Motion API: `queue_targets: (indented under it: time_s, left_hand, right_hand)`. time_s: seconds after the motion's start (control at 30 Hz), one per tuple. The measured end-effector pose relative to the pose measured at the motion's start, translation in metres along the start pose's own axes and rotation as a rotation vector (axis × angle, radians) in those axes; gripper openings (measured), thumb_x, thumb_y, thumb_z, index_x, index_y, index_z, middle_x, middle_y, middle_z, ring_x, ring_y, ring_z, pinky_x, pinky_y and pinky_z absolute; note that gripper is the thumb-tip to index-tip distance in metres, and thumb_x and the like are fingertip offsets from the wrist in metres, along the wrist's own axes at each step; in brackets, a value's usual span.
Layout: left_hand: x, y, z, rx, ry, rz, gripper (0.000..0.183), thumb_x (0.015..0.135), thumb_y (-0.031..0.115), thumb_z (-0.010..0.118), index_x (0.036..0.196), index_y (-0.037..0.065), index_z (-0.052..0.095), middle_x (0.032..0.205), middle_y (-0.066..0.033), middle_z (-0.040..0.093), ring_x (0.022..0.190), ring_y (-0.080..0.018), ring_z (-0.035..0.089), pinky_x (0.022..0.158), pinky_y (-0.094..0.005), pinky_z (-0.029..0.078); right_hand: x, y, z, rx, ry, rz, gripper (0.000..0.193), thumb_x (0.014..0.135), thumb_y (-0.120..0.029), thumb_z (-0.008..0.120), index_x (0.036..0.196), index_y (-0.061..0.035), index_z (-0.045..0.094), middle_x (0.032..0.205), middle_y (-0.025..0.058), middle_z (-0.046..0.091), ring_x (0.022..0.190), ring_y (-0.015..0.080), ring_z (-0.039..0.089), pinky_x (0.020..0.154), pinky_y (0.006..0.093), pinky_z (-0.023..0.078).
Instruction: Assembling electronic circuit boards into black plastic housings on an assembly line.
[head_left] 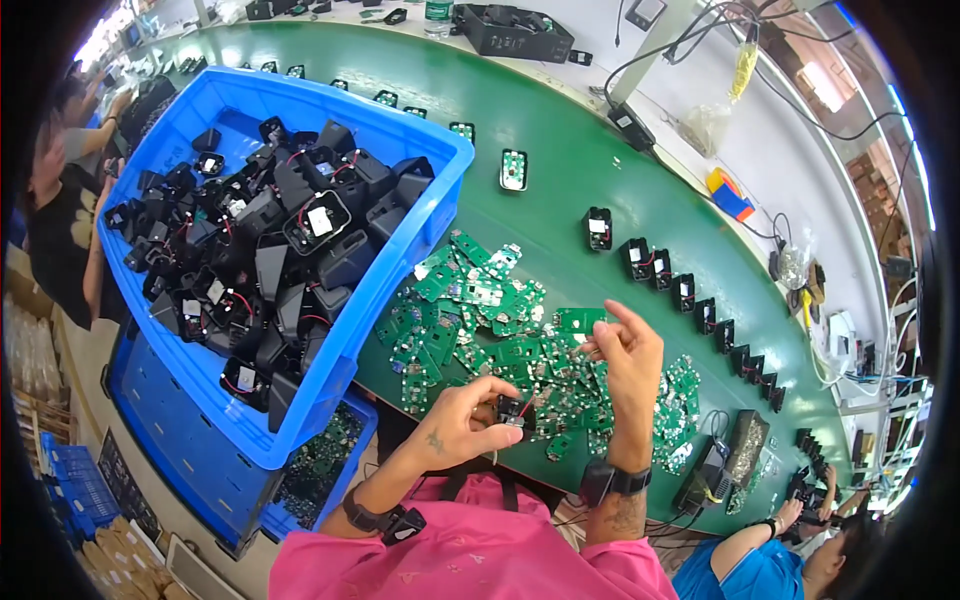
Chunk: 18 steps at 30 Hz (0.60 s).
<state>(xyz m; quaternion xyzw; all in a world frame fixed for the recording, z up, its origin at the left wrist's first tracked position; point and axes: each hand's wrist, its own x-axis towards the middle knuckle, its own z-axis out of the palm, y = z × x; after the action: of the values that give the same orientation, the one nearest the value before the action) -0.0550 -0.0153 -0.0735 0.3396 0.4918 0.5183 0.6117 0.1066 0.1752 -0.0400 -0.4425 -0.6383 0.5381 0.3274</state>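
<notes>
My left hand [465,418] pinches a small black plastic housing [515,410] by its side, close in front of me. A red wire and a pale part show inside the housing. At the right, my right hand [627,355] has its thumb and bent fingers at the right end of a green circuit board [578,320], with the index finger raised. Its grip on the board is partly hidden. Beneath and around both hands spreads a loose pile of green circuit boards [515,352] on the green tabletop [555,270].
A blue bin [345,375] full of black housings [270,270] stands at the left. Housings line the far right side, one black housing [598,229] among them. A housing with a board [513,170] lies farther back. Other people sit at far left and lower right.
</notes>
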Motion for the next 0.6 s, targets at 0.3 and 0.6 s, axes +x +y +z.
queue_targets:
  time_s: [0.3,0.6]
  left_hand:
    - [0.030,0.026,0.018,-0.056,-0.027,0.113,0.054,0.083,0.017,0.070,0.127,-0.008,0.051,0.103,-0.0102,0.064,0.085,-0.0119,0.064,0.071,-0.0268,0.055]
    - [0.034,0.028,0.023,-0.073,-0.019,0.127,0.054,0.083,0.018,0.071,0.126,-0.008,0.051,0.105,-0.0116,0.063,0.085,-0.0131,0.065,0.073,-0.0276,0.056]
  right_hand:
    - [-0.058,-0.021,-0.001,0.131,0.041,-0.092,0.019,0.092,0.001,0.064,0.110,0.0060,0.064,0.090,0.0116,0.071,0.075,0.0170,0.070,0.067,0.0274,0.059]
    - [-0.062,-0.013,-0.008,0.048,0.027,-0.102,0.019,0.091,0.002,0.066,0.109,0.0049,0.064,0.090,0.0098,0.070,0.077,0.0140,0.068,0.067,0.0254,0.056]
